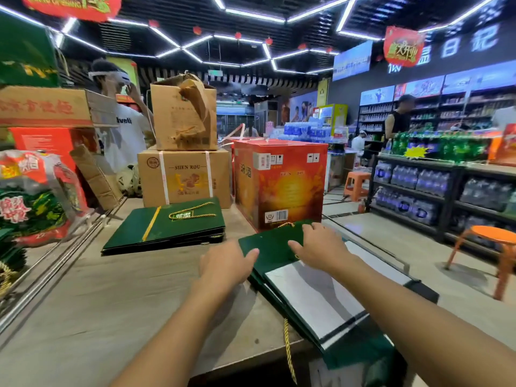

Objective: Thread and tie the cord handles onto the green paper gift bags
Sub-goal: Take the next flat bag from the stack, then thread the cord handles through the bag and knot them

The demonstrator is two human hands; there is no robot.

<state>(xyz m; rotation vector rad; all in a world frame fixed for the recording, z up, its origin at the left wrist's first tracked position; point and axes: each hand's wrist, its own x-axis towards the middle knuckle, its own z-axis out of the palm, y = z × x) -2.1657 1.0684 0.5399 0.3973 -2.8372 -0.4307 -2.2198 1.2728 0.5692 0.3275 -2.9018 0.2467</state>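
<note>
Green bag [269, 247] lies flat just in front of the red carton [279, 182]. Left hand [227, 263] rests straight-fingered on the edge away from the carton; right hand [318, 247] presses down, fingers spread. Likely best: keep the bag pinned and find the holes before feeding the gold cord [289, 350].

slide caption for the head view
On the counter, left hand and right hand rest on a flat green gift bag.

Red carton [280, 182] standing at the far edge of the worktop [111, 289]. Left of it, a strapped brown carton [181, 177] bears an open, torn box [183, 115]; further left, a person in a white shirt [125, 127]. Right of it, an orange stool [356, 181] and shelves of bottled water [418, 185].
</note>
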